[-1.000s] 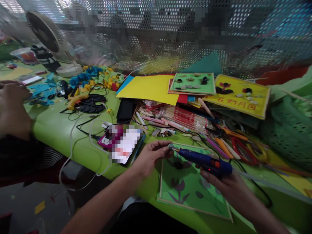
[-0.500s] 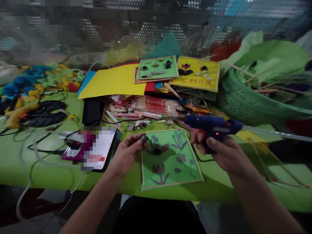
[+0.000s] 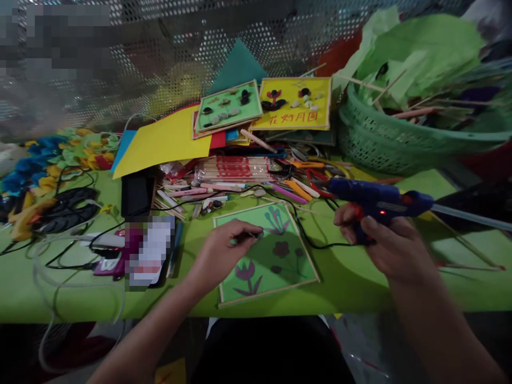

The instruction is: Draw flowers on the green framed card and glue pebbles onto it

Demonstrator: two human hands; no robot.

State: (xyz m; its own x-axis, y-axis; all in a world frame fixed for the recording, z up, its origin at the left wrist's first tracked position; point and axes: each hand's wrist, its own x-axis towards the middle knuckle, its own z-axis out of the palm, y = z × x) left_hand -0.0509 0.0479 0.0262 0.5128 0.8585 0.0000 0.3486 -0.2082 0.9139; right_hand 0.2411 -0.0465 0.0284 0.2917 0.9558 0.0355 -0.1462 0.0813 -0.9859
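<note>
My right hand (image 3: 380, 240) is wrapped round the grip of a blue hot glue gun (image 3: 372, 196). The gun's nozzle points left, its red light glows, and a clear glue stick (image 3: 472, 216) juts out of its back. Over the upper left of a green card (image 3: 256, 272) with purple flower pictures, my left hand (image 3: 224, 248) pinches a small grey stone (image 3: 259, 234), largely hidden by the fingers. Whether the stone touches the card I cannot tell. Thin wooden sticks frame the card, which lies flat on the green table.
Behind the card lie markers (image 3: 292, 192), bundled sticks (image 3: 236, 168) and two framed stone pictures (image 3: 296, 104). A green basket (image 3: 380, 144) stands at the back right. Left are a phone (image 3: 154, 250), a power bank (image 3: 120, 256) and cables. The gun's black cord (image 3: 308, 240) runs beside the card.
My left hand has moved with the stone from the card's left edge in over its upper part. My right hand and the glue gun have shifted right, away from the card. The view has turned slightly.
</note>
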